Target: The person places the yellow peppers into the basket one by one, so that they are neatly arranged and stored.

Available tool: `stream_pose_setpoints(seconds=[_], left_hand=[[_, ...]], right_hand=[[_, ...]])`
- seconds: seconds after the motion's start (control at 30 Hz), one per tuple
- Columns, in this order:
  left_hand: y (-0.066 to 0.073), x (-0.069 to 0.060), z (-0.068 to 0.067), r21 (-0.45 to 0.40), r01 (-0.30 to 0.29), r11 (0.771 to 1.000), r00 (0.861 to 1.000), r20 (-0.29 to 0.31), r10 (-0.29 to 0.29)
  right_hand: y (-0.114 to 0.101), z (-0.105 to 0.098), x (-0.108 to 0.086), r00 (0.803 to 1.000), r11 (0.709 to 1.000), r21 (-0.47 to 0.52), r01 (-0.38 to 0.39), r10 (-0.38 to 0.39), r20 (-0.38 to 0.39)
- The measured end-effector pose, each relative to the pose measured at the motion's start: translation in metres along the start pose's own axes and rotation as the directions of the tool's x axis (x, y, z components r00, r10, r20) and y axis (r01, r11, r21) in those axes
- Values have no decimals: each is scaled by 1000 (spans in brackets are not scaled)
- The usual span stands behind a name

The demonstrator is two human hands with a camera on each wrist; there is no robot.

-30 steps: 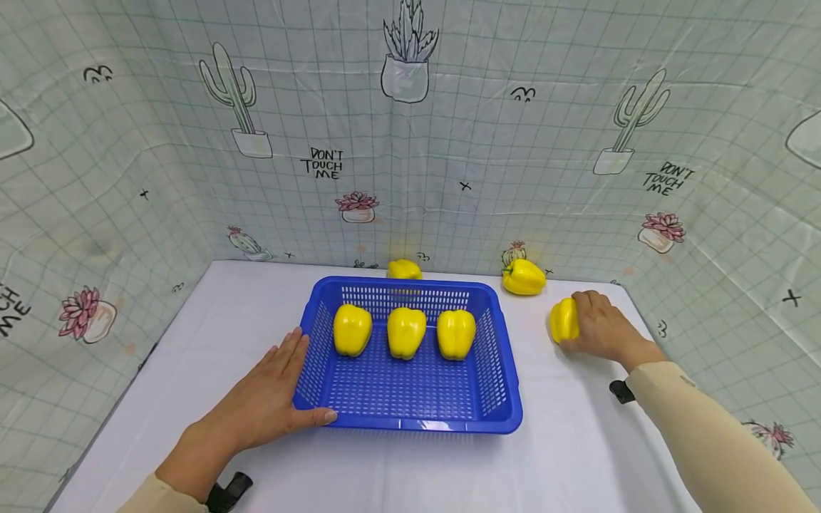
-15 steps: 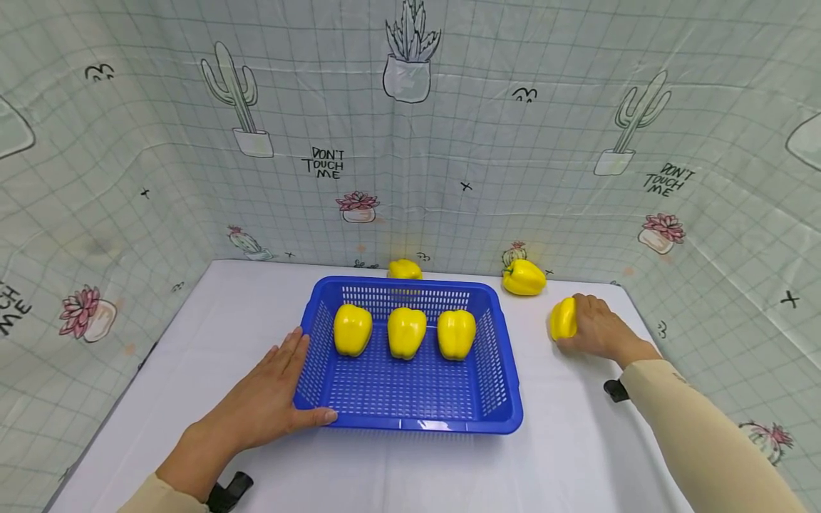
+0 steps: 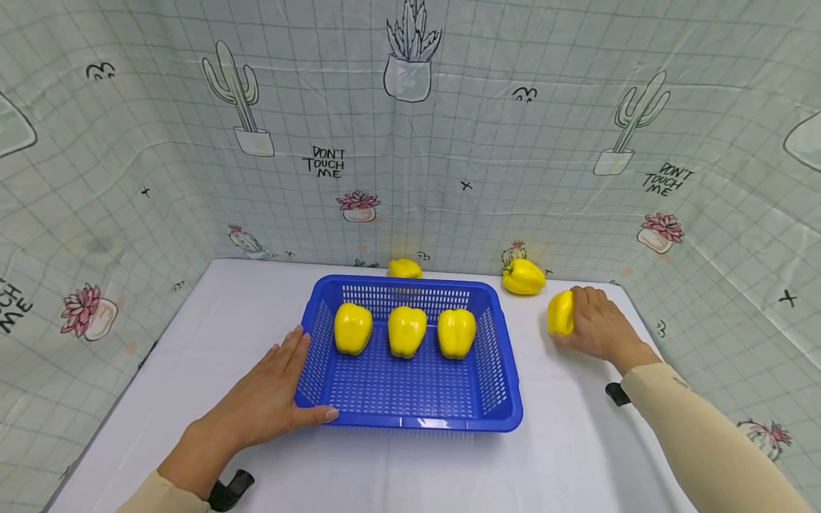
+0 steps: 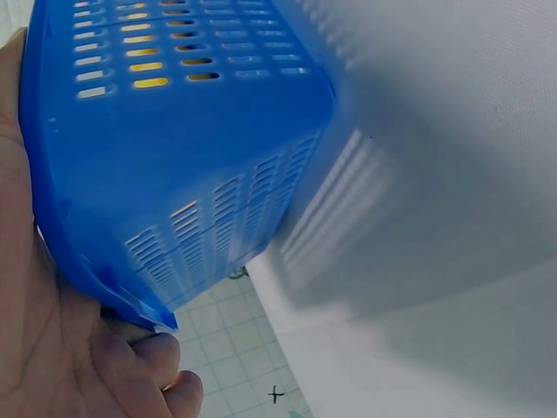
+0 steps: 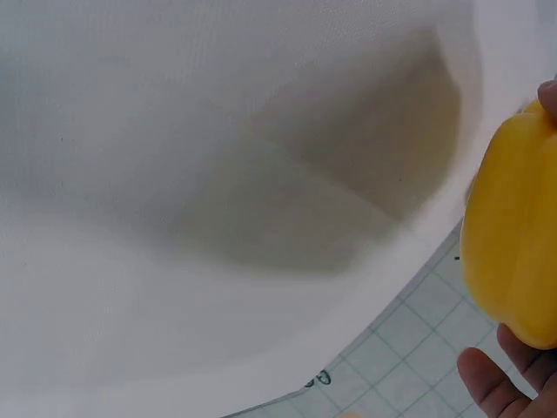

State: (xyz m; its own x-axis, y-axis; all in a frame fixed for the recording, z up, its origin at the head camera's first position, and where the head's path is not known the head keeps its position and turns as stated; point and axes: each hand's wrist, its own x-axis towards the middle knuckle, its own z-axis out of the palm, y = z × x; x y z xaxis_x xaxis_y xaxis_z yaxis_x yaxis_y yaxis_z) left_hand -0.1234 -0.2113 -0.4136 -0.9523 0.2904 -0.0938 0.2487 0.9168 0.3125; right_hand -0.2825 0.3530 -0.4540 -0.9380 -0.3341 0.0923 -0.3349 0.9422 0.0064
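At the right of the table my right hand (image 3: 596, 324) grips a yellow bell pepper (image 3: 561, 312). In the right wrist view this yellow bell pepper (image 5: 513, 231) is held between thumb and fingers, above a shadow on the table. My left hand (image 3: 266, 395) rests with straight fingers along the left rim of a blue perforated basket (image 3: 410, 425), its thumb on the front rim corner. Seen from the left wrist, the palm lies against the basket's edge (image 4: 52, 218). Inside the basket stand three yellow peppers, left (image 3: 353, 329), middle (image 3: 407, 332) and right (image 3: 457, 333).
Behind the basket lies another yellow pepper (image 3: 405, 268), partly hidden by the rim. One more yellow pepper (image 3: 524, 276) lies at the back right, close to the patterned curtain (image 3: 462, 142). A white cloth covers the table (image 3: 256, 299).
My right hand has raised its bell pepper slightly, turning it a little. The left hand and the basket have stayed in place.
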Motion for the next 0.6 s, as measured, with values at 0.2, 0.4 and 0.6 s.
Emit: stream_pose_setpoints(seconds=[0.2, 0.4, 0.6], left_hand=[[0, 1, 1, 4, -2, 1000, 1000, -1, 2], [0, 1, 0, 23, -5, 1000, 1000, -4, 5], [2, -1, -2, 49, -21, 999, 1000, -9, 22]], right_hand=[[-8, -9, -3, 999, 999, -15, 31, -31, -30], [-20, -22, -3, 994, 996, -33, 83, -85, -70], [-33, -32, -3, 982, 991, -42, 127, -131, -134]])
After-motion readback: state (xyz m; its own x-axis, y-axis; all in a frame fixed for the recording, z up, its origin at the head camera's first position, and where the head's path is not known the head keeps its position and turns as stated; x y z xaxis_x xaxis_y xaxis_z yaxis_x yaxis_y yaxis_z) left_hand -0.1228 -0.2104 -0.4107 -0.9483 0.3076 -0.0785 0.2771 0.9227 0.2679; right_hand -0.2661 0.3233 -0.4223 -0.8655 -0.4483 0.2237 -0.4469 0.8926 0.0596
